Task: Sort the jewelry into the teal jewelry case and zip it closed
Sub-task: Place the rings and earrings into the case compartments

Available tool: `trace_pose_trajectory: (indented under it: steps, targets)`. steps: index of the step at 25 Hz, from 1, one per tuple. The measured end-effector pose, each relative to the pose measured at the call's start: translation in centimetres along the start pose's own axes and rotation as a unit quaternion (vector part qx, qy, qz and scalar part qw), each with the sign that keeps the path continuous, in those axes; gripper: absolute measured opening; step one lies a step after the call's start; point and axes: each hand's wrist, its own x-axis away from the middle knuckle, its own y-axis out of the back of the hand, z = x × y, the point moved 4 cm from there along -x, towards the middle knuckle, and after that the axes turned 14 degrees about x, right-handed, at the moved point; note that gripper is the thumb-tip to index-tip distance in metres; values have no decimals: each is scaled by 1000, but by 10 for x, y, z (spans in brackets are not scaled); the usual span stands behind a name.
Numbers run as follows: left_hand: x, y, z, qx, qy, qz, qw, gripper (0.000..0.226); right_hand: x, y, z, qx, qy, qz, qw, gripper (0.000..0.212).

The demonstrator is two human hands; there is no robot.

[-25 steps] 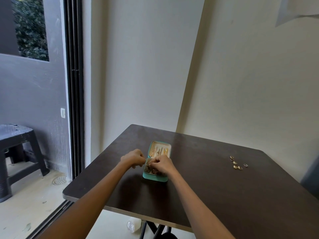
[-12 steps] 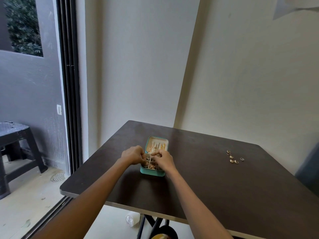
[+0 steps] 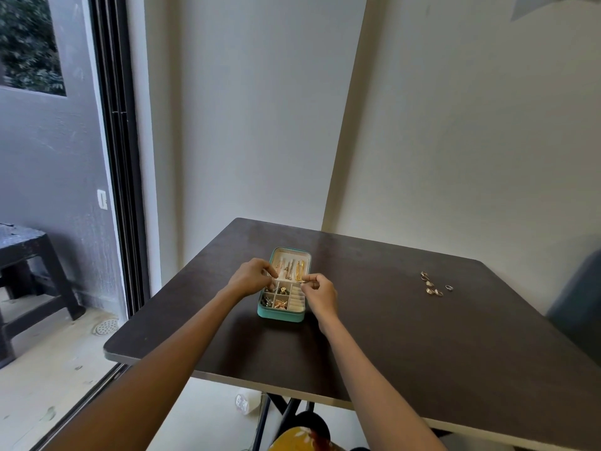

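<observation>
The teal jewelry case lies open on the dark table. Its lid half holds several hanging gold pieces, and its base compartments hold small jewelry. My left hand is at the case's left edge, its fingers pinching something small at the middle divider. My right hand is at the right edge, pinching a small gold piece at the hinge line. Several loose rings lie on the table to the right, apart from both hands.
The table stands in a corner against pale walls. A sliding glass door is on the left, with a dark stool outside. A grey chair back shows at the right edge. A small white bottle lies on the floor under the table.
Both hands have moved apart from the case's middle toward its left and right edges, uncovering the base compartments. The camera view has shifted slightly.
</observation>
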Motion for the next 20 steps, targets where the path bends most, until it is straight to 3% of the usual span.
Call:
trace_pose_trajectory:
  steps: [6,12,20]
  targets:
    - [-6,-40,-49,52,-91,1,995,18,-9,10,-3,-21,25,8,999,8]
    - [-43,-160,-97,160,-64,-26,985,26,-45,80,-57,-6,-48,-73,996,16]
    - [-77,-321,-144,124,-92,95,983,27,-90,207,-170,154,-129,-204,958,21]
